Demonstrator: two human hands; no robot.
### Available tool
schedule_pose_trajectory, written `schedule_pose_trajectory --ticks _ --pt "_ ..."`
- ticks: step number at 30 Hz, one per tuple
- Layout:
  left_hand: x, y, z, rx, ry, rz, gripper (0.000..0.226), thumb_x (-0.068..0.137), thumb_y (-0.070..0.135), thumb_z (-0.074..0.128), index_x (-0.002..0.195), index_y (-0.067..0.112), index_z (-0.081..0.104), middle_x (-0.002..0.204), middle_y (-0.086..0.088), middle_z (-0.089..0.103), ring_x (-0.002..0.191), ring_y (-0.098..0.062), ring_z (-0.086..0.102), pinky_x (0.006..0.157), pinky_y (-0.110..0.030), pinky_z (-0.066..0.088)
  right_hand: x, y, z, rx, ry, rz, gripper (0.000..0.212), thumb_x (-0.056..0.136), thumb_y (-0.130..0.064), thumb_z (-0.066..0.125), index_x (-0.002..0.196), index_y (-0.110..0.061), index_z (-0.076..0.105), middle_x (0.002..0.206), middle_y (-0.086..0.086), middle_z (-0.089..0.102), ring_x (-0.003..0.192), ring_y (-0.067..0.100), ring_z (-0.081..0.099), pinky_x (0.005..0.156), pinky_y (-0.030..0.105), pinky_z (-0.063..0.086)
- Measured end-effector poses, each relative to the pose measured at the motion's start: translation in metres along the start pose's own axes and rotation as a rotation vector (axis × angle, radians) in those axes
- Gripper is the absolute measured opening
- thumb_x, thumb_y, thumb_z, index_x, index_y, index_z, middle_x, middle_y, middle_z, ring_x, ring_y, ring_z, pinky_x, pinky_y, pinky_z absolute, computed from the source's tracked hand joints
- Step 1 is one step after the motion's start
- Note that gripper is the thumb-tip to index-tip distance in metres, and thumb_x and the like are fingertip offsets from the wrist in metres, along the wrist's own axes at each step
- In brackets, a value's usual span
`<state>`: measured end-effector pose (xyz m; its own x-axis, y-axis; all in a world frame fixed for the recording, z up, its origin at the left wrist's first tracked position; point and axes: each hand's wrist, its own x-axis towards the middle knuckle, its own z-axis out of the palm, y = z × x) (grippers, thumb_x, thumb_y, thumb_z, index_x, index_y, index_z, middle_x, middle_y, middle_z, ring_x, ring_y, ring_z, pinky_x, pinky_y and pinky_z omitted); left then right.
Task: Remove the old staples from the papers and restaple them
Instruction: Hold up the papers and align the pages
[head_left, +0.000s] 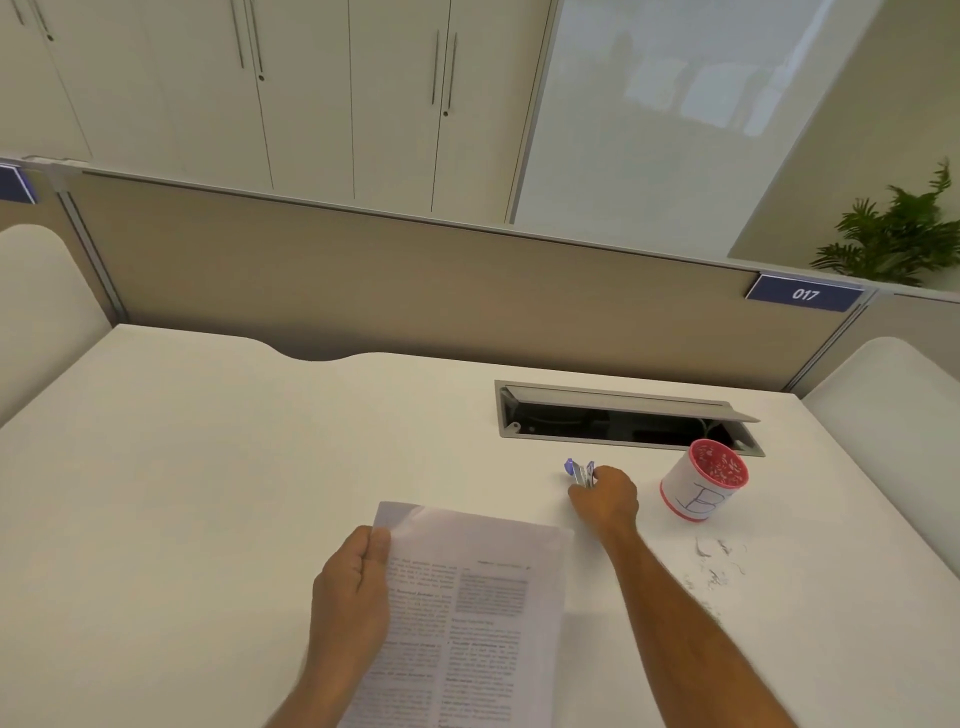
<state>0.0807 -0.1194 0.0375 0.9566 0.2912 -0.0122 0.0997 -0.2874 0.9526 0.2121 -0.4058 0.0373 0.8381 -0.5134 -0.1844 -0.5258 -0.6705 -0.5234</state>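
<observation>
A stack of printed papers (478, 613) lies on the white desk (208, 467) in front of me. My left hand (353, 592) grips its upper left corner, thumb on top, and the corner lifts slightly. Beyond the papers' top right corner, my right hand (605, 496) curls round a small blue and silver tool (579, 472), a stapler or staple remover; I cannot tell which. Loose removed staples (719, 564) lie scattered on the desk to the right of my right forearm.
A red cup (701, 486) wrapped in white paper marked "B" stands right of my right hand, holding small clips. Behind it an open grey cable hatch (623, 415) is set into the desk. A beige partition (415, 291) closes the back edge.
</observation>
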Motion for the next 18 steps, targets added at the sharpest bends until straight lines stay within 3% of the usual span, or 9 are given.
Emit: schedule_pose_trajectory --ticks 9,12,15,16,18 --pt "0.004 0.008 0.003 -0.021 0.012 -0.01 0.042 0.101 0.032 0.041 0.064 0.014 0.036 0.05 0.011 0.037 0.05 -0.008 0.029 0.053 -0.029 0.027 0.018 0.0 0.015 -0.087 -0.007 -0.007 0.049 0.087 -0.043 0.065 0.12 -0.008 0.059 0.116 0.008 0.064 0.096 0.021 0.059 0.089 0.031 0.049" --pt "0.003 0.008 0.004 -0.02 0.003 -0.014 0.042 0.101 0.033 0.041 0.064 0.015 0.036 0.05 0.012 0.036 0.05 -0.007 0.029 0.053 -0.03 0.027 0.008 0.002 0.012 -0.079 0.093 -0.041 0.063 0.083 -0.053 0.065 0.13 -0.014 0.054 0.13 0.008 0.057 0.112 0.025 0.057 0.092 0.035 0.049" --pt "0.0 0.009 0.003 -0.019 0.003 -0.017 0.042 0.101 0.033 0.041 0.064 0.014 0.037 0.05 0.011 0.036 0.05 -0.008 0.03 0.053 -0.029 0.027 -0.018 0.0 0.007 0.32 0.204 -0.055 0.048 0.086 -0.045 0.066 0.122 -0.014 0.061 0.12 0.007 0.063 0.101 0.019 0.059 0.085 0.03 0.049" --pt "-0.001 0.009 0.003 -0.022 0.001 -0.014 0.042 0.101 0.033 0.041 0.064 0.014 0.037 0.051 0.01 0.037 0.05 -0.009 0.031 0.053 -0.029 0.028 -0.029 0.001 0.003 0.527 0.168 -0.023 0.042 0.088 -0.043 0.064 0.117 -0.012 0.064 0.11 0.005 0.067 0.093 0.017 0.059 0.08 0.029 0.049" --pt "-0.003 0.01 0.003 -0.026 -0.001 -0.015 0.042 0.101 0.034 0.041 0.065 0.013 0.038 0.052 0.009 0.036 0.051 -0.01 0.031 0.053 -0.029 0.028 -0.058 0.003 -0.005 0.958 -0.062 0.092 0.043 0.09 -0.048 0.057 0.105 -0.01 0.069 0.089 0.006 0.068 0.078 0.019 0.058 0.07 0.032 0.049"
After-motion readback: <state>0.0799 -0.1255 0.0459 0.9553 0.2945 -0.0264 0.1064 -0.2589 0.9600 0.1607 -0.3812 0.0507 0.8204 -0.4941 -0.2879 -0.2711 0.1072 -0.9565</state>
